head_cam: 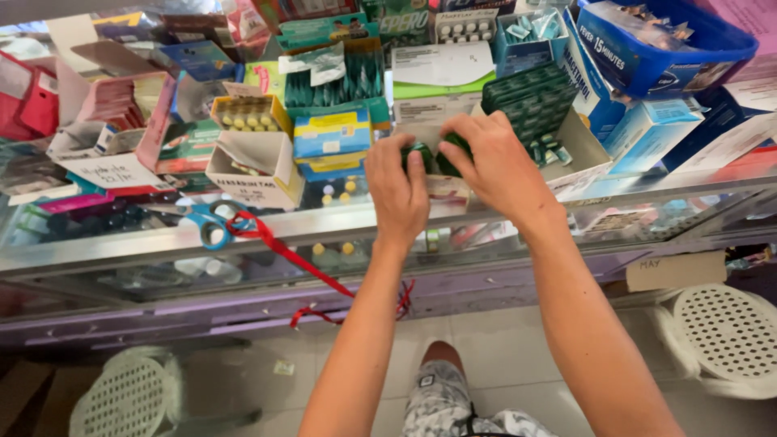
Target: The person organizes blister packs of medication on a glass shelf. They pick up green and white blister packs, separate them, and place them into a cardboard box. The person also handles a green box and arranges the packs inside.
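Setting: a glass-topped shop counter crowded with open cartons of medicine, seen from above; pale tiled floor below, with two white perforated plastic stools, one at lower left and one at right.
Counter top: blue-handled scissors lie on the glass near the front edge, tied to a red ribbon that trails over the edge and hangs down.
Left hand: fingers curled together, clamped on the left part of a small dark green blister strip; knuckles face the camera.
Right hand: fingers bent and pinched on the right part of the same green strip, just beside the left hand, the two almost touching.
Where the strip is: held between both hands just above the counter, in front of an open carton of dark green blister packs; most of it is hidden by the fingers.
Handling, as a judgement: the strip looks very light, thin and bendy, with smooth foil likely to slip; it probably creases or tears easily, so a fingertip grip on the flat edges suits it better than pressing on the bubbles.
Around: a blue and yellow box sits left of the hands and a blue plastic tub at far right.
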